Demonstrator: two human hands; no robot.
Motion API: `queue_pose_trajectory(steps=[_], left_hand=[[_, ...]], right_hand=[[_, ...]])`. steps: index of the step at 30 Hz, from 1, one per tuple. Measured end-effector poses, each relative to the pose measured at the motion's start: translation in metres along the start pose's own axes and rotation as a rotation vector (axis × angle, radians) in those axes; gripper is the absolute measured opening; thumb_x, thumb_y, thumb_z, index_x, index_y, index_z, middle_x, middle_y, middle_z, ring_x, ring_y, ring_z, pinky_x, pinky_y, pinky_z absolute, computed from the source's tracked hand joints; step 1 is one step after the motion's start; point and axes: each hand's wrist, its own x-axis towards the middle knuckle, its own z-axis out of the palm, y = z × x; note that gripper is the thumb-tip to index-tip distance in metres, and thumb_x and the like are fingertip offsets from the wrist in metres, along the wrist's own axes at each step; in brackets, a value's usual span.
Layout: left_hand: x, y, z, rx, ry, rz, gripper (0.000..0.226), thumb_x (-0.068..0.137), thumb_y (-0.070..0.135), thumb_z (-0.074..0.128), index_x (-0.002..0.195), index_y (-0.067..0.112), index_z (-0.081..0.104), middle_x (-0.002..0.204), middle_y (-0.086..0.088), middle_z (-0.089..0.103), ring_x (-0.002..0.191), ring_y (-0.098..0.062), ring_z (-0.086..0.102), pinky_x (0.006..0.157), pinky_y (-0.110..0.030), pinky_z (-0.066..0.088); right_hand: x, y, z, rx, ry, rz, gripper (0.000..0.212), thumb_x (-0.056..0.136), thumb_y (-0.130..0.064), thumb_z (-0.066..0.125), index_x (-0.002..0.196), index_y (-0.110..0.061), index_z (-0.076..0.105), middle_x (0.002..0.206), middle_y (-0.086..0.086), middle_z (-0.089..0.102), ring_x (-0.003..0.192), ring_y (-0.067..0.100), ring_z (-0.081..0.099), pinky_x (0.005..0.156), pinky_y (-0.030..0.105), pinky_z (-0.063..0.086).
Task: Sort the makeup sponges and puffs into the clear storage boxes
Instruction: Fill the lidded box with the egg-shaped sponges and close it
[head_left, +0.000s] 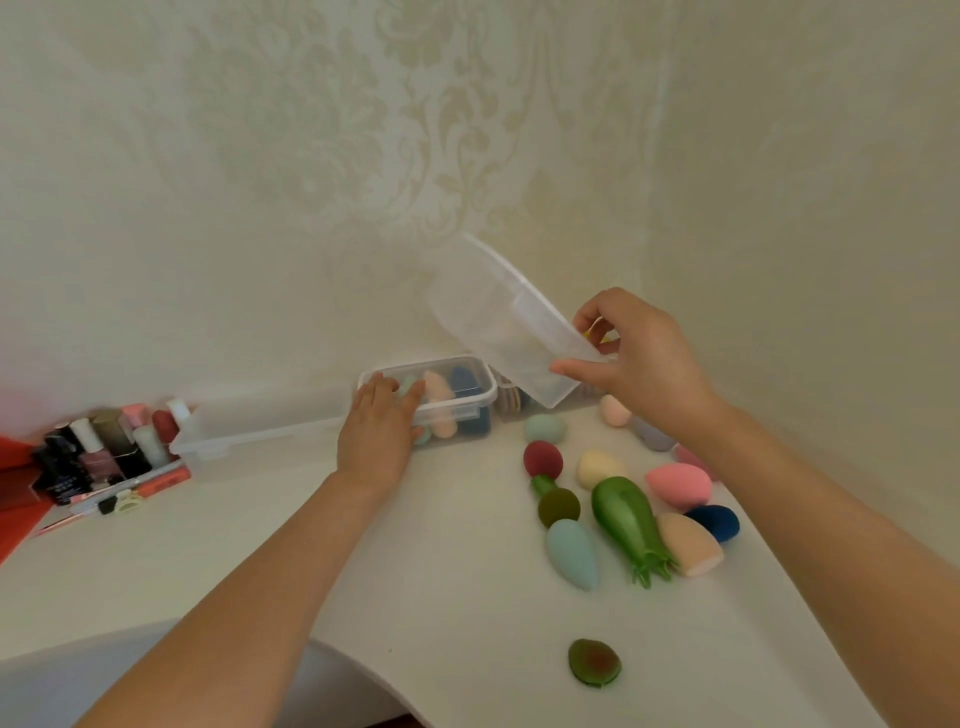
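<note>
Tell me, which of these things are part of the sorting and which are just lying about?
Part of the job: clear box holding sponges; clear lid in the right hand; pink sponge; pale blue sponge; left hand on the box.
Lying about: nail polish bottles; hair clip.

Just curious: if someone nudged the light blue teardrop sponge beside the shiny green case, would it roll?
Probably rolls in a curve: the light blue sponge lies on its side, rounded and tapered. Its matte surface suggests soft, grippy foam, likely light, not slippery.
</note>
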Motion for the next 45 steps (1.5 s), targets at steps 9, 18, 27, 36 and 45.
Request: queue_pose_trajectory(steps=[9, 18, 27, 36, 45], left_hand=[[0.006, -0.001, -0.019, -0.428, -0.049, -0.085, 0.057, 0.081, 0.009, 0.065, 0.135, 0.012, 0.045, 0.132, -0.007, 0.048, 0.121, -0.025, 0.045, 0.095, -0.031, 0.039], [-0.047, -0.015, -0.160, -0.952, 0.387, 0.031, 0.036, 0.084, 0.054, 0.040, 0.106, 0.036, 0.061, 0.118, 0.013, 0.061, 0.116, 0.000, 0.052, 0.103, -0.018, 0.035], [-0.106, 0.000, -0.134, -0.090, -0.318, 0.204, 0.064, 0.072, 0.058, 0.068, 0.129, 0.039, 0.046, 0.129, 0.022, 0.047, 0.115, -0.005, 0.050, 0.093, -0.022, 0.040], [-0.124, 0.011, -0.089, 0.199, -0.037, 0.435, 0.043, 0.043, 0.029, 0.080, 0.079, 0.005, 0.076, 0.076, -0.009, 0.073, 0.052, -0.017, 0.067, 0.031, -0.020, 0.043], [-0.125, -0.006, -0.096, -0.044, 0.017, 0.411, 0.048, 0.082, 0.049, 0.040, 0.095, 0.020, 0.076, 0.097, 0.000, 0.074, 0.085, -0.013, 0.071, 0.062, -0.025, 0.057]], right_hand=[[-0.022, -0.028, -0.009, 0.030, -0.126, -0.001, 0.032, 0.070, -0.032, 0.081, 0.088, -0.021, 0.057, 0.085, -0.005, 0.061, 0.076, 0.014, 0.059, 0.073, 0.037, 0.053], [-0.045, -0.091, 0.005, -0.197, -0.367, -0.235, 0.037, 0.077, -0.038, 0.072, 0.107, -0.022, 0.057, 0.093, 0.001, 0.065, 0.088, 0.021, 0.059, 0.073, 0.035, 0.046], [-0.059, -0.107, 0.049, -0.484, -0.579, -0.435, 0.032, 0.088, -0.026, 0.061, 0.112, -0.011, 0.047, 0.096, 0.012, 0.062, 0.085, 0.030, 0.058, 0.055, 0.032, 0.034], [-0.080, -0.096, 0.071, -0.575, -0.436, -0.679, 0.047, 0.036, -0.003, 0.084, 0.068, -0.009, 0.051, 0.046, 0.002, 0.040, 0.044, 0.015, 0.022, 0.038, 0.022, 0.002], [-0.085, -0.079, 0.062, -0.217, -0.310, -0.490, 0.032, 0.066, -0.015, 0.077, 0.095, -0.011, 0.063, 0.076, 0.005, 0.066, 0.069, 0.021, 0.063, 0.046, 0.023, 0.044]])
